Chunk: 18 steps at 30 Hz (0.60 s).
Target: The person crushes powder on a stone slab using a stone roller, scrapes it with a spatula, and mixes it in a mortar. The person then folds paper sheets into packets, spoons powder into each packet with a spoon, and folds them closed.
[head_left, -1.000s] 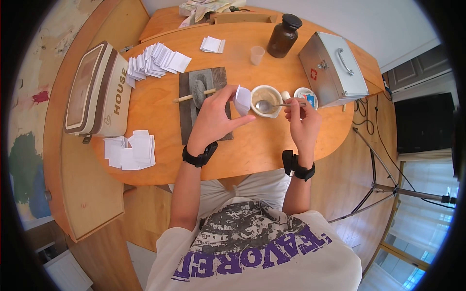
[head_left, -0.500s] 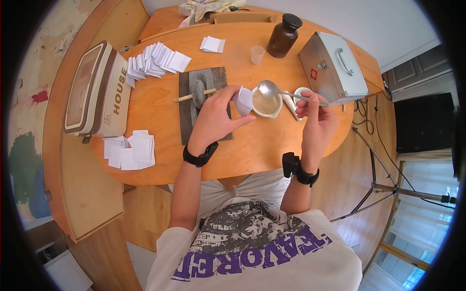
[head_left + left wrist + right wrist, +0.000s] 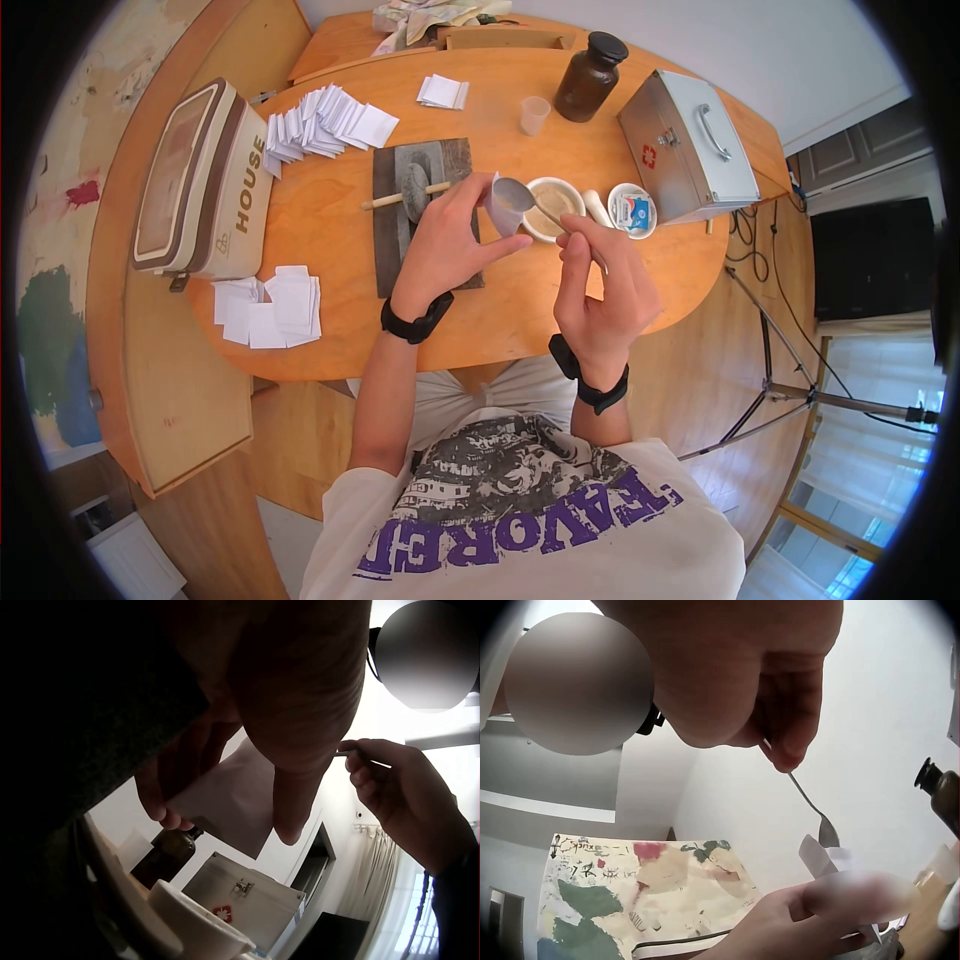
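The left hand (image 3: 440,250) holds a small white paper packet (image 3: 232,799) between thumb and fingers, its mouth spread. In the right hand (image 3: 608,295) a metal spoon is pinched by its handle; the spoon's bowl (image 3: 513,194) lies at the packet's mouth, and in the right wrist view the spoon (image 3: 827,831) dips behind the paper's edge. Just right of the packet stands a white mortar (image 3: 556,208) with light brown powder in it. A white pestle (image 3: 597,208) lies between the mortar and a small white dish (image 3: 648,228) holding blue and white sachets.
Behind are a brown bottle (image 3: 590,78), a clear plastic cup (image 3: 534,115) and a silver case (image 3: 690,145). Left of the hands lie a dark board (image 3: 390,255) with a grinding wheel, white packets (image 3: 325,125), loose papers (image 3: 275,310) and a cream box (image 3: 205,190).
The spoon has lifted out of the mortar and moved left to the paper packet. The right hand has swung left and turned with it. The left hand has stayed nearly still, holding the packet.
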Tool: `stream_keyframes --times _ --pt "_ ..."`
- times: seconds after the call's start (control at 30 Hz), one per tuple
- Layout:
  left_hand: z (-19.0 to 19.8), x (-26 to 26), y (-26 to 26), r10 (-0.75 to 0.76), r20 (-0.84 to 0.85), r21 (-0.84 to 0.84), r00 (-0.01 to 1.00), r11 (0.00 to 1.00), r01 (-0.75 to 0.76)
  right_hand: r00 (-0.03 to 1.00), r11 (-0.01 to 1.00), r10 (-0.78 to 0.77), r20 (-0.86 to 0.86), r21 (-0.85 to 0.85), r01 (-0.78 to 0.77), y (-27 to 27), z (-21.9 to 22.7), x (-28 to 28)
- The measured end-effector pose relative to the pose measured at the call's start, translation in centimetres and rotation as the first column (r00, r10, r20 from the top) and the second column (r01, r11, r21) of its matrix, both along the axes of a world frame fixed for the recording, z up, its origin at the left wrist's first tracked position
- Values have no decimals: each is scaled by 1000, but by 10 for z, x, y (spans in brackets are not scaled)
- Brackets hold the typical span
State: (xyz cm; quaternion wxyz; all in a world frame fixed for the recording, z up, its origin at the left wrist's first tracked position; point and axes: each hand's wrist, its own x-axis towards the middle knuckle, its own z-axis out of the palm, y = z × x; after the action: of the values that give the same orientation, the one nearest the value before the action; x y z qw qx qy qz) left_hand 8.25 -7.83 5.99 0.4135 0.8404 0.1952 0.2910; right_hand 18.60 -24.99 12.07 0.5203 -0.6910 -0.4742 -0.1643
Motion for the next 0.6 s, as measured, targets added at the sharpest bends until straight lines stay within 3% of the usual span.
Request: stream_keyframes --times 0.2,0.4,0.6 --pt "5 -1 -1 -4 -7 -34 1000 999 4 991 999 42 128 -8 -41 3 1 3" --pt "4 -1 -1 6 -23 -21 1000 1000 -6 989 994 105 100 -8 -105 0 -3 11" --pt "4 1 -1 -7 -13 -31 1000 999 7 996 998 60 63 -12 -59 -4 -7 11"
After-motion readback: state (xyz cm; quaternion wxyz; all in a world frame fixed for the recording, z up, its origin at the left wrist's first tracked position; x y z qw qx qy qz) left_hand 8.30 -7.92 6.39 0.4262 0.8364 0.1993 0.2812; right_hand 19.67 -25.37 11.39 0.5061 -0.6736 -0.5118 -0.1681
